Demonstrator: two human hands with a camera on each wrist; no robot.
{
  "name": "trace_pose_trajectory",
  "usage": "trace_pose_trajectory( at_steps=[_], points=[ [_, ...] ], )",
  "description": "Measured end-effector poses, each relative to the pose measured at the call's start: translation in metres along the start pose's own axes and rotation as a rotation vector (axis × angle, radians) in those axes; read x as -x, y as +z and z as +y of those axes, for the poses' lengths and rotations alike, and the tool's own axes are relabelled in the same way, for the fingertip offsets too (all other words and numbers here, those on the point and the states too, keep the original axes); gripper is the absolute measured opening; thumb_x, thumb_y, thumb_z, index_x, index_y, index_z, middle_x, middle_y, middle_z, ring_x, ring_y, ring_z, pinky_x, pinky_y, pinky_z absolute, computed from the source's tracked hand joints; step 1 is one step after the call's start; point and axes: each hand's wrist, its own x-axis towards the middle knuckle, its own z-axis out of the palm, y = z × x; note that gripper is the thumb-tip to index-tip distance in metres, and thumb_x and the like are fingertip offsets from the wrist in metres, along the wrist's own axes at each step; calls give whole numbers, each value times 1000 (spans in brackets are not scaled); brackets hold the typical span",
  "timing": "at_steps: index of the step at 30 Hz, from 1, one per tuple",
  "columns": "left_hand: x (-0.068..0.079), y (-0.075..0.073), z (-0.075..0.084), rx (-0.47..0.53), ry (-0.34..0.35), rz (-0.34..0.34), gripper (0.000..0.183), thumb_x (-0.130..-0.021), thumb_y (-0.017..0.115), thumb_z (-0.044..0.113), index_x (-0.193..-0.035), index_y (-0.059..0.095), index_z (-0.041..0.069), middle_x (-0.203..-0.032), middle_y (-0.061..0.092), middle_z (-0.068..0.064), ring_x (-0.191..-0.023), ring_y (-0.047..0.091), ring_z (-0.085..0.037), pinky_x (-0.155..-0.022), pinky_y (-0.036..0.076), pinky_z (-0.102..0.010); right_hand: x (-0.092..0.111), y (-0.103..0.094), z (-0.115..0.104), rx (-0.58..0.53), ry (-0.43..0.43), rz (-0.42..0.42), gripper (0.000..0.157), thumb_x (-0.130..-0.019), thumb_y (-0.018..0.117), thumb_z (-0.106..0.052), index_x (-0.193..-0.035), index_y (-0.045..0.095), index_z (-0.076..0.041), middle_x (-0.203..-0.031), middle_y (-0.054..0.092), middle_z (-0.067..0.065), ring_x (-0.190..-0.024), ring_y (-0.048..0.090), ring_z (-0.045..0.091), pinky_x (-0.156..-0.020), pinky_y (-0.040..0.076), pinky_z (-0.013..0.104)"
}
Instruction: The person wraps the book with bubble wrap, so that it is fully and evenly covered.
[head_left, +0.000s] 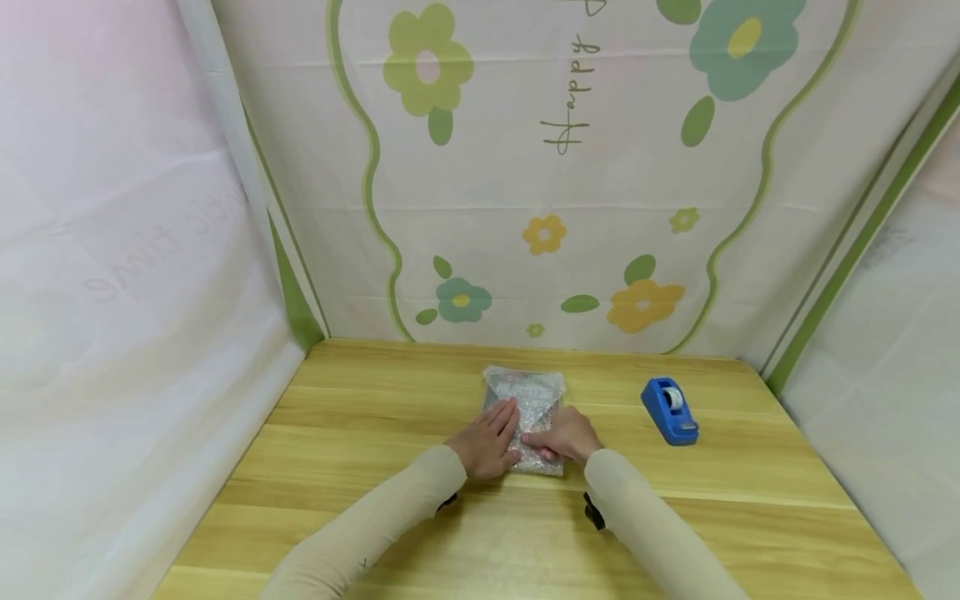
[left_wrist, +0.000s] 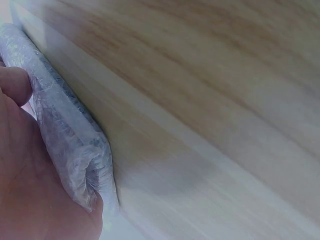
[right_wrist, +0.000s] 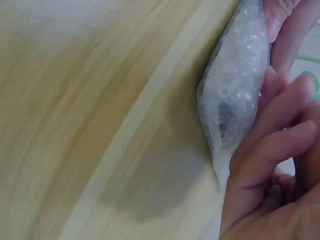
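A flat packet in clear bubble wrap (head_left: 536, 398) lies on the wooden table, its upper layer folded over in a slanted flap. My left hand (head_left: 486, 442) rests flat on its left side with straight fingers; in the left wrist view the palm (left_wrist: 30, 180) lies along the packet's edge. From the right, my right hand (head_left: 570, 435) presses a finger onto the top of the wrap. The right wrist view shows that hand's other fingers (right_wrist: 270, 155) loosely bent beside the packet's open, puffed end (right_wrist: 225, 115). What the wrap encloses cannot be made out.
A blue tape dispenser (head_left: 670, 411) with a roll of tape stands to the right of the packet. The wooden table (head_left: 360, 467) is bordered by a flower-printed cloth (head_left: 480, 183) at the back and pale cloth sides (head_left: 112, 333).
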Motion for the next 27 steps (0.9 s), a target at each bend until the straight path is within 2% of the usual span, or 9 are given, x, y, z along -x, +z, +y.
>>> trace_pose_trajectory(
  at_steps=[3, 6, 9, 11, 13, 16, 19, 22, 27],
  points=[
    [2, -2, 1, -4, 11, 3, 74, -114, 33, 47, -169, 13, 1, -179, 7, -16, -167, 8, -30, -135, 19, -42, 5, -2, 3, 16, -81, 20, 40, -83, 92, -30, -58, 67, -11, -50, 62, -1, -44, 55, 9, -46, 39, 22],
    [3, -2, 2, 8, 10, 4, 74, -115, 32, 47, -169, 12, 2, -180, 6, -15, -168, 7, -30, -135, 20, -43, 11, -2, 4, 96, -239, 99, 29, -86, 89, -26, -70, 71, -10, -64, 68, 0, -56, 60, 12, -53, 47, 26],
    [4, -4, 2, 10, 1, 2, 73, -115, 31, 48, -170, 12, 3, -180, 6, -14, -168, 7, -29, -135, 21, -43, 17, 0, 5, 307, -458, 200, 20, -94, 81, -28, -94, 76, -9, -91, 73, 4, -83, 69, 18, -72, 60, 35],
    [4, -4, 2, 2, -1, -4, 73, -115, 28, 48, -170, 11, 3, -180, 4, -14, -168, 6, -29, -135, 20, -43, 21, 2, 7, 493, -584, 227, 34, -101, 73, -34, -116, 77, -5, -116, 74, 11, -108, 71, 26, -91, 61, 45],
    [4, -5, 3, -14, -5, -13, 73, -115, 26, 48, -170, 10, 3, -180, 3, -14, -168, 5, -29, -135, 20, -43, 24, 5, 9, 658, -674, 212, 52, -106, 62, -42, -137, 68, 0, -142, 66, 17, -135, 61, 34, -109, 52, 52],
    [4, -5, 4, -46, -9, -20, 72, -115, 25, 48, -170, 10, 4, -180, 3, -13, -168, 4, -28, -135, 20, -41, 29, 12, 14, 781, -694, 117, 71, -111, 43, -54, -158, 46, -1, -166, 44, 18, -158, 38, 35, -126, 34, 59],
    [5, -7, 5, -72, -10, -21, 71, -115, 28, 46, -170, 11, 5, -180, 4, -13, -168, 5, -27, -135, 21, -40, 29, 19, 20, 803, -656, 61, 80, -111, 30, -62, -165, 32, -3, -174, 31, 15, -164, 24, 33, -131, 21, 60],
    [6, -9, 7, -91, -6, -12, 70, -115, 29, 45, -170, 14, 5, -180, 6, -13, -168, 8, -27, -134, 22, -39, 27, 24, 23, 797, -633, 50, 83, -110, 26, -65, -167, 27, -5, -176, 26, 13, -165, 21, 32, -132, 17, 61],
    [8, -11, 7, -117, -7, -6, 71, -114, 29, 45, -170, 13, 5, -180, 7, -13, -168, 9, -27, -134, 23, -38, 23, 25, 22, 794, -631, 63, 82, -111, 29, -63, -167, 28, -4, -176, 25, 14, -165, 21, 33, -132, 18, 62]
  ],
)
